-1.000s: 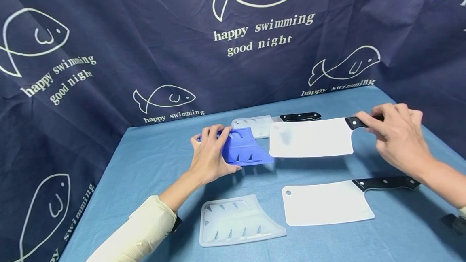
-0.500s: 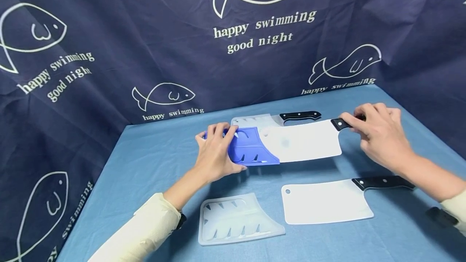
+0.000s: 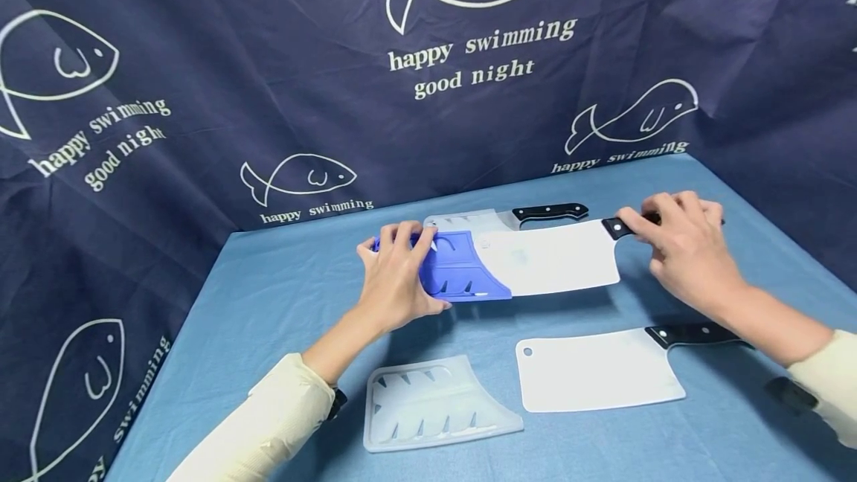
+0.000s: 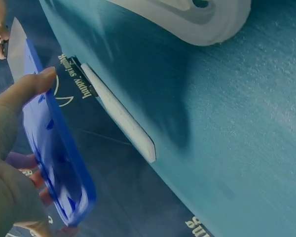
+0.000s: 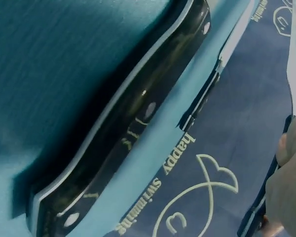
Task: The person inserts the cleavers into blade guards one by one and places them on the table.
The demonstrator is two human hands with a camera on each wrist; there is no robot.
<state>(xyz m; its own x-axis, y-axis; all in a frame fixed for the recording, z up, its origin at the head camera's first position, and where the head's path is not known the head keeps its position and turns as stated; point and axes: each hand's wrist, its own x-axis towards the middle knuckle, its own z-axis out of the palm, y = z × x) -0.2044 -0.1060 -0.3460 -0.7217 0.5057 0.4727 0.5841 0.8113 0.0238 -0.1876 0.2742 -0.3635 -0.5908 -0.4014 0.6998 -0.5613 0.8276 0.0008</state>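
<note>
Near the middle of the head view, a blue sheath is held above the table with the front of a cleaver inside it; the rest of the white blade runs out to the right, uncovered. The left hand clamps the sheath towards its closed end, fingers over the upper edge and thumb at the lower. Right of centre, the right hand grips the cleaver's black handle; the two hands are well apart. How deep the blade sits is hard to judge, since the left wrist view is dim.

Behind them, a translucent sheath covers most of another knife's blade, its black handle lying to the right. At lower centre a whitish sheath lies flat, just left of an uncovered cleaver.

The sheaths look like plastic, with raised rims, small wedge-shaped slots and a curved, slanting mouth. The blades are broad and nearly rectangular, the lower one with a round hole in its upper left corner. Its glossy handle, large in the right wrist view, has metal rivets and a pale strip along its edge. Under everything is a blue cloth; the navy backdrop carries white fish outlines and lettering.
</note>
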